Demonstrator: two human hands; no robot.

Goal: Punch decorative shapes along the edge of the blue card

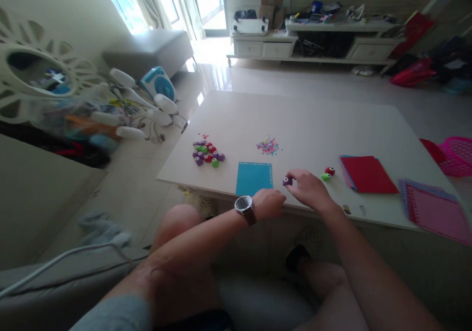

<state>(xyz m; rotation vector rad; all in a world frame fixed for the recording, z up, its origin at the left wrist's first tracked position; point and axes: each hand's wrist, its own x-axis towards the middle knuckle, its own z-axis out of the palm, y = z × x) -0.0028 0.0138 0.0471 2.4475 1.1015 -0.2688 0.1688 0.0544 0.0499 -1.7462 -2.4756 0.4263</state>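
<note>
Between the thumb and fingers of my right hand [305,187] is a small purple craft punch [286,181] with a white round top, held at the table's front edge. My left hand [270,202], with a watch [244,203] on its wrist, is curled at the lower right corner of a blue paper sheet [253,179]. Its fingertips are hidden, so what it grips cannot be made out. Small punched holes run along the sheet's top and right edges. Beyond the sheet lies a heap of colourful paper bits [268,146].
On the left of the white table [313,124] is a cluster of purple, red and green punches [207,153]. A red and a green punch [326,177] sit to the right. Further right are stacked coloured sheets [368,173] and pink punched sheets [435,210].
</note>
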